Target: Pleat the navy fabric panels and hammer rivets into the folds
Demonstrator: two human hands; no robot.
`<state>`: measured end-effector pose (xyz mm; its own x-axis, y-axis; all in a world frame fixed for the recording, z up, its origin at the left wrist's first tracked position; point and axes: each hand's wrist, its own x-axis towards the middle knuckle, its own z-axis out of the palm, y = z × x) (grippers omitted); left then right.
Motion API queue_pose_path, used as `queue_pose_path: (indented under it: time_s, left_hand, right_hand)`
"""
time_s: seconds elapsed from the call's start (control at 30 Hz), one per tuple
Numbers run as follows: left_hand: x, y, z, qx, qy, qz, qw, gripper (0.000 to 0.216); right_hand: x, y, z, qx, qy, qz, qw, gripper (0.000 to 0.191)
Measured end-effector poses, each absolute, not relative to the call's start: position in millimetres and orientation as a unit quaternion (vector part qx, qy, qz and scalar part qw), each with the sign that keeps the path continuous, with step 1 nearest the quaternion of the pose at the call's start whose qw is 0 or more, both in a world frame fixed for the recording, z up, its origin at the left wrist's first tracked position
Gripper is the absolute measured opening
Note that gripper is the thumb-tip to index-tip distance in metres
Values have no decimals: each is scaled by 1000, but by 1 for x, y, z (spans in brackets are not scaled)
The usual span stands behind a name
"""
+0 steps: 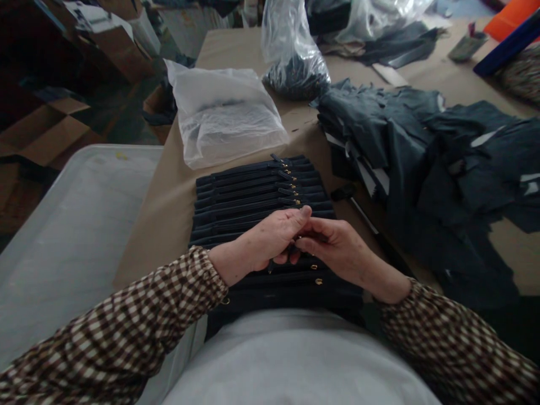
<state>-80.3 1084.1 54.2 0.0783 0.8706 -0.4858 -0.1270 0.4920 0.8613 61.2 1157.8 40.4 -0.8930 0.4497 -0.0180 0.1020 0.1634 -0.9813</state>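
Observation:
A row of dark navy zippers (257, 191) with small gold pulls lies side by side on the brown paper-covered table (169, 208) in front of me. My left hand (272, 239) and my right hand (335, 247) meet over the near end of the row, fingers curled and pinched together on one zipper's pull area. What exactly sits between the fingertips is hidden. Both wrists wear brown and white checked sleeves.
A pile of dark fabric pieces (430, 163) fills the right side. A flat clear plastic bag (223, 115) lies behind the zippers, and a tied bag of dark small parts (295, 67) stands farther back. A translucent plastic bin (71, 236) sits at left. Cardboard boxes (46, 129) are on the floor.

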Motion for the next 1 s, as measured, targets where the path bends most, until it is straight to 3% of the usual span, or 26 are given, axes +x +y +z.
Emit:
queue_pose_path:
  time_s: [0.17, 0.3, 0.5, 0.67, 1.0]
  left_hand:
    - [-82, 1079, 57, 324, 574, 338, 672, 35]
    - [-80, 1074, 55, 368, 586, 317, 649, 20]
    - [-78, 1073, 54, 552, 631, 213, 501, 22]
    - [-71, 1072, 52, 664, 624, 100, 399, 23]
    - [-65, 1069, 45, 694, 643, 35, 322, 25]
  right_hand:
    - [76, 1168, 38, -284, -713, 609, 199, 11]
    - [88, 1164, 36, -294, -701, 627, 170, 12]
    - [112, 1155, 29, -286, -780, 549, 94, 5]
    - [119, 1150, 21, -240, -862, 441, 67, 16]
    - [120, 1149, 7, -193, -896, 395, 59, 17]
